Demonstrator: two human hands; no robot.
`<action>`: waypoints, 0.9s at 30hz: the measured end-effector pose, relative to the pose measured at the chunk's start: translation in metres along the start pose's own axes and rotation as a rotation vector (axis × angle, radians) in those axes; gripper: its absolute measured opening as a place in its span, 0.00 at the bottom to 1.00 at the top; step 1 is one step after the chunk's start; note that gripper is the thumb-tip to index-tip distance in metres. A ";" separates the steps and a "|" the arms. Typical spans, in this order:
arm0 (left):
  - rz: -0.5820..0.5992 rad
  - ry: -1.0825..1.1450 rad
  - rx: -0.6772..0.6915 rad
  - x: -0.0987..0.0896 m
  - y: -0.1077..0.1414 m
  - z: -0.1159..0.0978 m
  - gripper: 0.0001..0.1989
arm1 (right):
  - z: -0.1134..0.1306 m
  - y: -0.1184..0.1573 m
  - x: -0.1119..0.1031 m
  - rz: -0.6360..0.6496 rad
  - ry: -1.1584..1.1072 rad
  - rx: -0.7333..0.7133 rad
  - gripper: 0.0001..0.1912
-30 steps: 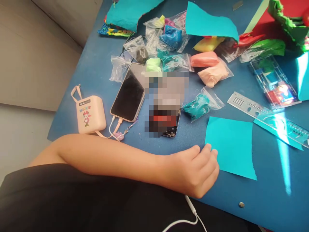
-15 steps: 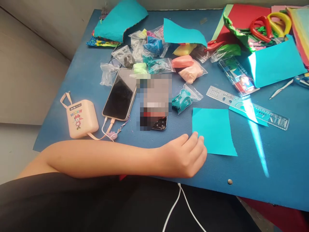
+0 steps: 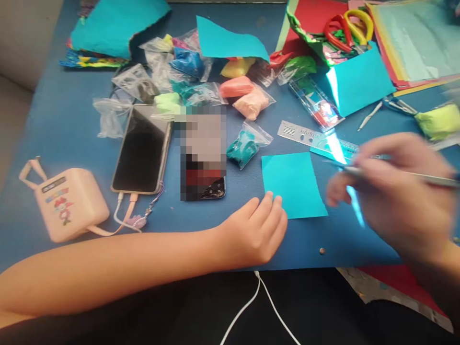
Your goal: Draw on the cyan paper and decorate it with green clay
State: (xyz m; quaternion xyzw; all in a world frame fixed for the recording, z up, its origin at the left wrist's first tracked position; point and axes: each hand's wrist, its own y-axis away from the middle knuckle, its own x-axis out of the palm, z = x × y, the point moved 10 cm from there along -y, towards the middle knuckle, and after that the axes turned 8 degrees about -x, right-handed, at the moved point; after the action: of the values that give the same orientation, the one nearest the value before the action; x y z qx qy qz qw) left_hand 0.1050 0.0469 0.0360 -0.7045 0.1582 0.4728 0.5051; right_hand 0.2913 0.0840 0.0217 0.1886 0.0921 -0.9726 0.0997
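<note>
My left hand (image 3: 257,229) rests on the blue table with its fingers curled together, the fingertips at the lower left corner of a turquoise paper square (image 3: 294,184). Whether anything lies under those fingers is hidden. On the right, my right hand (image 3: 398,191), blurred by motion, is closed around a thin pen-like tool (image 3: 424,178). The tool's tip points left, above the table and to the right of the paper. Behind the paper and partly behind my right hand lies a clear ruler (image 3: 298,133), with a turquoise strip under it.
Bags of coloured clay (image 3: 246,146) lie across the middle and back. Two phones and a pink power bank (image 3: 72,203) are at left. Red and yellow scissors (image 3: 339,33), a clear case (image 3: 316,103) and coloured sheets (image 3: 413,43) stand at the back right.
My right hand has come into view from the right with the pen-like tool in it. The view has turned to the right; my left hand stays by the paper's corner.
</note>
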 end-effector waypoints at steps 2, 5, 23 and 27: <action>0.018 0.004 -0.007 -0.001 0.000 0.001 0.10 | 0.001 -0.064 0.042 0.015 -0.080 0.087 0.07; 0.043 0.012 -0.016 -0.002 0.000 0.001 0.11 | 0.001 -0.104 0.081 0.097 -0.114 0.105 0.08; 0.228 0.094 -0.112 -0.004 0.003 0.000 0.19 | 0.020 -0.086 0.086 0.158 0.275 -0.207 0.08; 0.219 0.096 -0.118 -0.004 0.003 0.001 0.19 | 0.018 -0.086 0.085 0.145 0.263 -0.186 0.07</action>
State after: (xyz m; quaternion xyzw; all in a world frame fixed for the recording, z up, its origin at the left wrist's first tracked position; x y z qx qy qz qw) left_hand 0.1005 0.0451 0.0381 -0.7334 0.2302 0.4994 0.3998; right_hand 0.1879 0.1497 0.0180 0.3103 0.1801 -0.9172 0.1735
